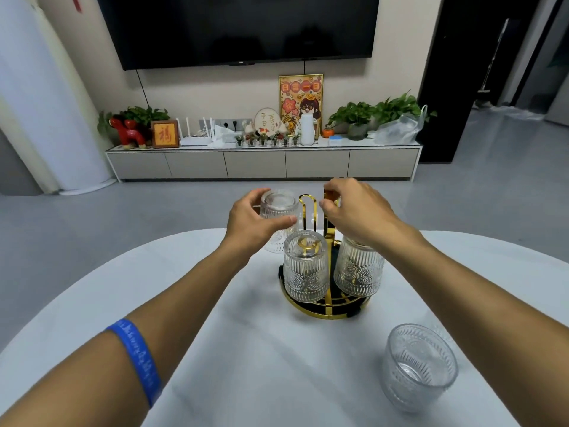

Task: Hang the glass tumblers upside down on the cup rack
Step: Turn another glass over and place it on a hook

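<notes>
A gold and black cup rack (326,309) stands on the white table (277,365). Two ribbed glass tumblers hang upside down on it: one at the front (304,269), one at the right (358,269). My left hand (252,223) grips a third tumbler (278,208), upside down, at the rack's far left side beside a gold loop (306,200). My right hand (357,208) pinches the top of the rack's gold handle. A fourth tumbler (418,365) stands upright at the table's near right.
Behind the table lies grey floor, then a low TV cabinet (261,163) with plants, pictures and a white bottle under a wall-mounted TV (240,26). The table's curved far edge runs just behind the rack.
</notes>
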A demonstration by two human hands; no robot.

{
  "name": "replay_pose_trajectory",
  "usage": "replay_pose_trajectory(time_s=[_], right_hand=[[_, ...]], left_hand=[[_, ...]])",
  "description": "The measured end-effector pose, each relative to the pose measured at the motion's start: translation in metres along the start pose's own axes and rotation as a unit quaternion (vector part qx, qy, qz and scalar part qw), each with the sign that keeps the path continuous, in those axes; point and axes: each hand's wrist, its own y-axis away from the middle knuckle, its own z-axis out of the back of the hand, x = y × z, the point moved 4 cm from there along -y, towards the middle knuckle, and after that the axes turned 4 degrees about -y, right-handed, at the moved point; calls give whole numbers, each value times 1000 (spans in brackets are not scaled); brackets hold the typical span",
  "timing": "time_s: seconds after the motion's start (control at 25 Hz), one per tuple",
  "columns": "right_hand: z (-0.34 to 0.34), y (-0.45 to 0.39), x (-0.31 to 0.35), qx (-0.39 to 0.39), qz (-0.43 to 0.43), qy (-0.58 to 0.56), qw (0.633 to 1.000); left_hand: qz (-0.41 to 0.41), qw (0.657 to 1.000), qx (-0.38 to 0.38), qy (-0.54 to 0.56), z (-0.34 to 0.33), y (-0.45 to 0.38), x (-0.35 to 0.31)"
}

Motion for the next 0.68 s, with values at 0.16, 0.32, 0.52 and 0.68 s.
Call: replay_pose_trajectory(time_s=[0.16,0.32,0.52,0.68], right_hand=[[-1,-1,-2,7,2,4,1000],[-3,0,-4,2,1,-5,1000],[-3,2,-7,-4,-5,-15,1000],[-4,4,-6,28,-26,-29,999]], left_hand=[[11,999,10,-36,-12,4,21],[6,999,11,-36,-15,7,30],[-3,997,25,-68,-12,7,27],[27,996,69,-48,-15,9,28]])
